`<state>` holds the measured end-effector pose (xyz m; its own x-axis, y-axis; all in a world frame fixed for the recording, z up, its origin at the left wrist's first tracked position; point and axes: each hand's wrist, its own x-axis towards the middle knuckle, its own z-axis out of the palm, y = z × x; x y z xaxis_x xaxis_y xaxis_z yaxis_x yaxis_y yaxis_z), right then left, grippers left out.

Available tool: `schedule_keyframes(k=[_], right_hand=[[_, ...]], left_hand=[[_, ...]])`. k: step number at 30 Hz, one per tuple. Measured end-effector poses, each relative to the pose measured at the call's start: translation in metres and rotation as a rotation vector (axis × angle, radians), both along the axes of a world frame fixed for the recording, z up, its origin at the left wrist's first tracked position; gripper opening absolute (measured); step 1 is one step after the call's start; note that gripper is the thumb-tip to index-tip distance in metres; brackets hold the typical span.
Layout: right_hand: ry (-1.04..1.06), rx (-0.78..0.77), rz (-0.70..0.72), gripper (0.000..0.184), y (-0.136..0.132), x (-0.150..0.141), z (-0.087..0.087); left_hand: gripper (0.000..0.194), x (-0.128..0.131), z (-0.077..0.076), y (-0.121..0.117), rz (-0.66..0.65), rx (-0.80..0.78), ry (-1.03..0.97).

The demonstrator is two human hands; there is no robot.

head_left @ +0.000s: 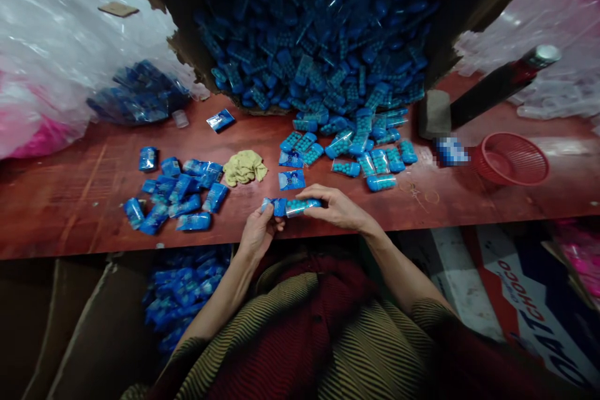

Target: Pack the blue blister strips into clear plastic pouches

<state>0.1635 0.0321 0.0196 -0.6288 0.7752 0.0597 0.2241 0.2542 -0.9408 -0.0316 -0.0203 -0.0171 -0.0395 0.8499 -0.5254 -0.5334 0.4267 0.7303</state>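
Over the front part of the red table, my right hand (335,207) is closed on a small clear container of blue balls (300,207) with a blue cap, lying sideways. My left hand (264,228) pinches a blue printed sleeve (277,206) at the container's left end; whether the container has entered the sleeve I cannot tell. Just beyond my hands lie two flat blue sleeves (291,180). Several containers without sleeves (379,161) lie to the right of these. At left sits a group of containers wrapped in blue sleeves (180,190).
A torn cardboard box (182,53) spills blue containers at the back. A yellow cloth (244,167) lies mid-table. To the right are a red basket (513,159), a stone block (435,114) and a dark bottle (497,87). Plastic bags (42,69) stand at left.
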Motion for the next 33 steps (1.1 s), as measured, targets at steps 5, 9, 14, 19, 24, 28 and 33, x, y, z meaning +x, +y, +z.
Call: schedule_keyframes(k=[5,9,14,19,24,28,33], right_hand=[[0.047,-0.015,-0.074,0.028,-0.005,-0.004,-0.002],[0.083,-0.033,-0.143,0.028,-0.008,-0.006,-0.008],[0.091,0.007,-0.166,0.027,-0.011,-0.008,-0.005],[0.072,0.116,-0.207,0.028,-0.016,-0.012,-0.003],[0.061,0.241,-0.268,0.031,-0.029,-0.021,-0.015],[0.114,0.210,-0.284,0.030,-0.036,-0.026,-0.029],[0.169,0.139,-0.377,0.030,-0.038,-0.033,-0.042]], left_hand=[[0.040,0.002,0.003,-0.001,0.028,0.020,-0.027],[0.037,0.004,0.006,-0.003,0.060,0.027,-0.047],[0.034,0.005,0.006,-0.004,0.066,0.044,-0.026],[0.036,0.006,0.006,-0.004,0.064,0.056,-0.019],[0.038,0.010,0.008,-0.003,0.106,0.043,-0.025],[0.035,0.013,0.009,-0.001,0.136,0.016,-0.077],[0.031,0.012,0.006,0.004,0.149,-0.035,-0.058]])
